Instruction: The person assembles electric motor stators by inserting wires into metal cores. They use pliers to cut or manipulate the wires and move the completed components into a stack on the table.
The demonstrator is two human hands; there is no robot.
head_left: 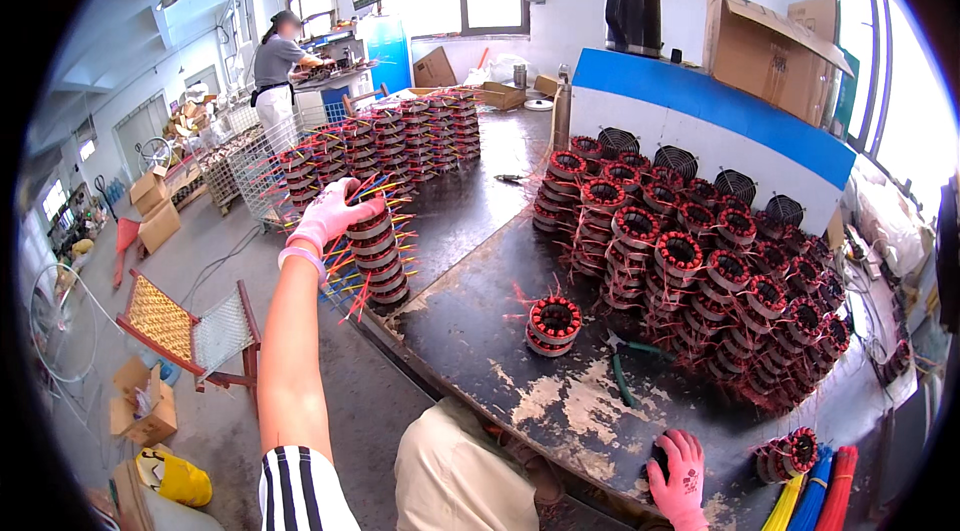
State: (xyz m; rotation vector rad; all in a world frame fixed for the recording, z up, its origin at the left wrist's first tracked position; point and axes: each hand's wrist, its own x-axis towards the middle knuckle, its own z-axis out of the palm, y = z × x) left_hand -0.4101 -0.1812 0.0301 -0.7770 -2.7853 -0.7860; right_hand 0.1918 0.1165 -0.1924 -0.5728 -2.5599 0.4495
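Observation:
My left hand, in a pink glove, is stretched out with thumb and fingers closed round the top stator of a stack near the table's left edge. Yellow, red and blue wires stick out from that stack. My right hand, also gloved in pink, is low on the worn black table, its fingers curled over a small dark thing mostly hidden beneath them. Between the hands stands a short pile of stators with red windings. Green-handled pliers lie to its right.
Tall stacks of red-wound stators crowd the table's right side. More wired stacks stand at the far left. Yellow, blue and red wire bundles lie front right, beside a tipped stator pile. A person works farther back.

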